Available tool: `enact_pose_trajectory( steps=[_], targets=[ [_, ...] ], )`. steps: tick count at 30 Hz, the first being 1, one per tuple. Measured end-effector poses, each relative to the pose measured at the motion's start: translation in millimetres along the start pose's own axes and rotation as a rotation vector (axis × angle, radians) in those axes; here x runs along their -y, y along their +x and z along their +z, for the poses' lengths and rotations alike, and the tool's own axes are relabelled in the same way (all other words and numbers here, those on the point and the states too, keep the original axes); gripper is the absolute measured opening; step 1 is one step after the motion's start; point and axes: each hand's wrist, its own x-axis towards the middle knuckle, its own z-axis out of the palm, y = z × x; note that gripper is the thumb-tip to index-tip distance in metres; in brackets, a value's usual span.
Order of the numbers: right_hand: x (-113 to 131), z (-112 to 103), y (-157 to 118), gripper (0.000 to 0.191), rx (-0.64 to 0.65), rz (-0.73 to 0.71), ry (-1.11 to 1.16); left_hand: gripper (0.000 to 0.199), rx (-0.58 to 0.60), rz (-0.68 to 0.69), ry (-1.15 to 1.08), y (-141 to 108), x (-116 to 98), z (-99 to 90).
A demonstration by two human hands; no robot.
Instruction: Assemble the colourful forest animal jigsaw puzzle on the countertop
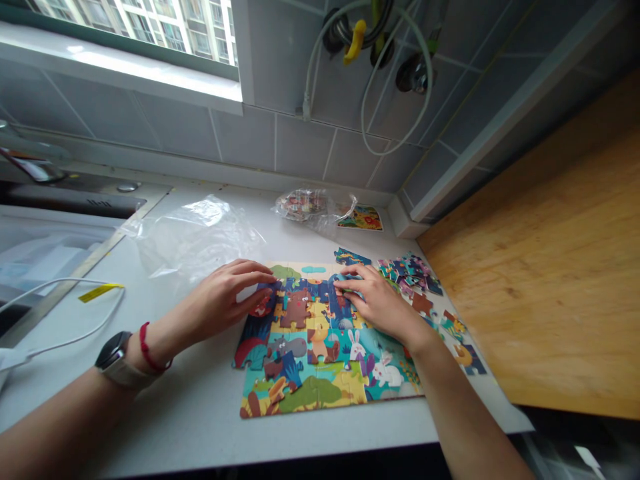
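Both hands were in on the jigsaw puzzle (324, 347), which lay flat on the white table (195, 400), its bright animal scene spread out between the wearer's forearms! The left hand (241, 290) came in at the upper left corner, fingers curved, a gap showing behind the tips of thumb and forefinger; whether that grip was pinching a piece, you couldn't tell. Over on the right, the right hand (373, 293) leaned across the upper part, its fingers fanned a little and the tips down at a dark blue patch; pinch or press, that grip couldn't be told either.

Down in the lower left of the scene, a blue piece (291, 369) sat askew on top of its neighbours. And what a crowd on the right flank: loose pieces (407, 270) heaped near the wooden panel (545, 267), more scattered below them! Behind the puzzle, a clear bag of pieces (303, 205) lay beside a small picture card (364, 218), while crumpled clear plastic (200, 233) sprawled to the left. A watch (114, 353) and a red bracelet (147, 347) circled the left wrist.
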Motion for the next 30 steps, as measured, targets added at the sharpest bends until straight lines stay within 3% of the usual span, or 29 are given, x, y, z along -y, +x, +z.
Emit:
enact_pose_trajectory(
  steps=[10, 20, 30],
  targets=[
    [2.3, -2.3, 2.2, 0.026, 0.003, 0.069, 0.014, 0.034, 0.023, -0.05, 0.013, -1.6, 5.1, -3.7],
    [7.2, 0.7, 4.2, 0.024, -0.035, 0.074, 0.085, 0.036, 0.123, 0.01, -0.022, -2.0, 10.8, -9.5],
    [8.5, 1.0, 4.5, 0.024, -0.021, 0.087, 0.093, 0.107, 0.335, 0.055, -0.021, -11.3, 16.8, -23.0]
  ],
)
